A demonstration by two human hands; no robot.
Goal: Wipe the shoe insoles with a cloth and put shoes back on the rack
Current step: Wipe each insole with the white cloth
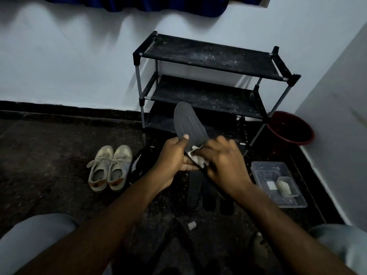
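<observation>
My left hand (174, 155) grips a grey ribbed insole (188, 124) near its heel end, thumb on top, with the toe end pointing up toward the rack. My right hand (224, 157) holds a white cloth (197, 157) pressed against the lower part of that insole. Three dark insoles (195, 187) lie on the floor below my hands. A pair of beige sneakers (110, 167) stands side by side on the floor to the left. A black shoe (139, 165) sits partly hidden behind my left forearm. The black three-tier shoe rack (208, 56) stands against the wall with bare shelves.
A dark red bucket (290, 128) stands right of the rack in the corner. A clear plastic tray (278, 185) holding a soap-like bar and a small box lies on the floor at right. A small pale scrap (192, 225) lies on the dark floor near my knees.
</observation>
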